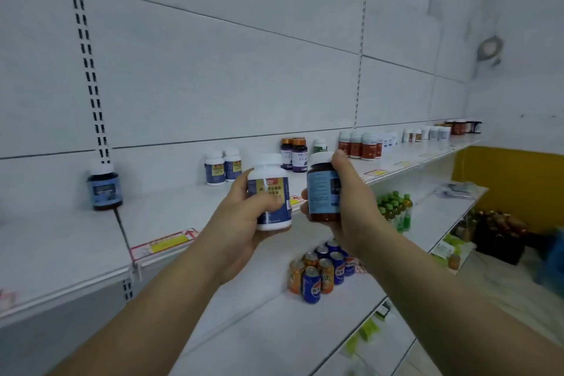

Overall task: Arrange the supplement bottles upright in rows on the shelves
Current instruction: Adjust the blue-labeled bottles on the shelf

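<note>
Plainly, two bottles are held at once. A white bottle (pixel 270 192) is gripped in the left hand (pixel 244 223), the fingers (pixel 241 181) curled round its label. A brown bottle (pixel 323 189) with a blue label is gripped in the right hand (pixel 348 207), which is wrapped round its side and cap. Both are kept upright and just apart, in front of the top shelf (pixel 76 238).

If both are set down together, they could be knocked against each other. The pair of white bottles (pixel 222 166) at eleven o'clock could also be toppled by a careless reach. What looks like the brown bottle's match, a lone dark bottle (pixel 105 186), is seen at nine o'clock by the back panel.

The shelf is white and smooth, and is edged with a price strip (pixel 164 243). Drink cans (pixel 320 268) are stocked below at five o'clock, and a yellow wall (pixel 512 186) is seen at three o'clock.
</note>
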The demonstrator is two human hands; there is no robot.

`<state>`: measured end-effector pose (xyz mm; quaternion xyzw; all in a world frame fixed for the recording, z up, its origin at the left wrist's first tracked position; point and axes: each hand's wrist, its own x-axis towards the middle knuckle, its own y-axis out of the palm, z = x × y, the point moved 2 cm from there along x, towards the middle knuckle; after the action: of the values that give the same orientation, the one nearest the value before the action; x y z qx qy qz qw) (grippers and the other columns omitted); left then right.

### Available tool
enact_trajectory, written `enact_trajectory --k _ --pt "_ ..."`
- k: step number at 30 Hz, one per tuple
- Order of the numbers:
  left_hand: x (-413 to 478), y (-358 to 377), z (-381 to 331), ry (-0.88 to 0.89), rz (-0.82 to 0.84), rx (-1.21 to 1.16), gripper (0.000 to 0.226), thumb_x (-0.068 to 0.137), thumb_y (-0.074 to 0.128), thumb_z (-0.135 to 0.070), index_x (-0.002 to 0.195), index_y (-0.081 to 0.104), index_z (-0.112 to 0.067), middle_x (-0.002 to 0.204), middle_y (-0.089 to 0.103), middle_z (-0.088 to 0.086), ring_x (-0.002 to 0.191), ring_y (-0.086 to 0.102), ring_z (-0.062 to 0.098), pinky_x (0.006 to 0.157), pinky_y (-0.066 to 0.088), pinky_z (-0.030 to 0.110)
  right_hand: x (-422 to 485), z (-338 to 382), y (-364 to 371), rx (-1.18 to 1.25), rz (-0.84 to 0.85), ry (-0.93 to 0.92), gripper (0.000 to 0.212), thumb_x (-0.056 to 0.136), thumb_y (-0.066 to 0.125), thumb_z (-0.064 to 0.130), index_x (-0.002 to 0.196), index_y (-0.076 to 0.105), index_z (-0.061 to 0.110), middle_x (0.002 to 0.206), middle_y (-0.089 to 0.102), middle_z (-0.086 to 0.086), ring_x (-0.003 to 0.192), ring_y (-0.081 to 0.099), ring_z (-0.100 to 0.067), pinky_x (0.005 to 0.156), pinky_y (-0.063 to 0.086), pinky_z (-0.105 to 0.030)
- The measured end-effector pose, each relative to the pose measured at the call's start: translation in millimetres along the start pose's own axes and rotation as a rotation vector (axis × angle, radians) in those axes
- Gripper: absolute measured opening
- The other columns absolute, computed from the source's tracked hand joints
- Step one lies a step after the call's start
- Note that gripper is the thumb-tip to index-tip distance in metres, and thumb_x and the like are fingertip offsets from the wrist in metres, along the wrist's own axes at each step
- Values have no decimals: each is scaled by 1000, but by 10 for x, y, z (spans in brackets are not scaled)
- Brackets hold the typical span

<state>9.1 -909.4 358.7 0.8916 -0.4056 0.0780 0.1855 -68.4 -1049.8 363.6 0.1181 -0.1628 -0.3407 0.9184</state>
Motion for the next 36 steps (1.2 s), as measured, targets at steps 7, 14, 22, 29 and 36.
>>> enact_trajectory --k 7,14,22,29,36 --pt "690 -19 190 29 -193 128 45 82 54 10 113 52 -23 85 73 -2 77 70 14 64 57 27 945 -157 -212 19 128 81 48 88 49 58 96 62 13 70 70 -8 59 67 -18 50 53 -28" --pt "1103 -223 254 53 -496 639 45 77 70 -5 106 50 -33 101 63 -5 89 63 8 75 50 23 1803 -452 -207 -145 420 125 28 85 63 42 106 54 25 103 64 -10 78 70 -19 68 58 -34" --pt "1434 -589 382 -82 -659 923 53 75 70 -7 112 40 -30 93 54 -16 82 55 2 60 40 16 2391 -736 92 -408 647 71 42 81 71 24 113 44 30 100 56 7 87 59 -10 61 48 -21" --pt "1844 -928 466 -128 -700 1103 58 82 68 -14 132 39 -18 114 57 -2 97 54 16 82 39 25 2605 -979 154 -488 678 -33 46 80 71 19 114 42 31 100 54 14 88 54 -4 76 43 -26" --pt "2085 -1138 509 -163 -698 1175 60 86 63 -18 139 34 -19 130 54 6 113 52 24 91 39 30 2646 -1022 131 -536 695 -60 56 77 72 18 118 37 35 101 51 17 95 53 -8 82 43 -30"
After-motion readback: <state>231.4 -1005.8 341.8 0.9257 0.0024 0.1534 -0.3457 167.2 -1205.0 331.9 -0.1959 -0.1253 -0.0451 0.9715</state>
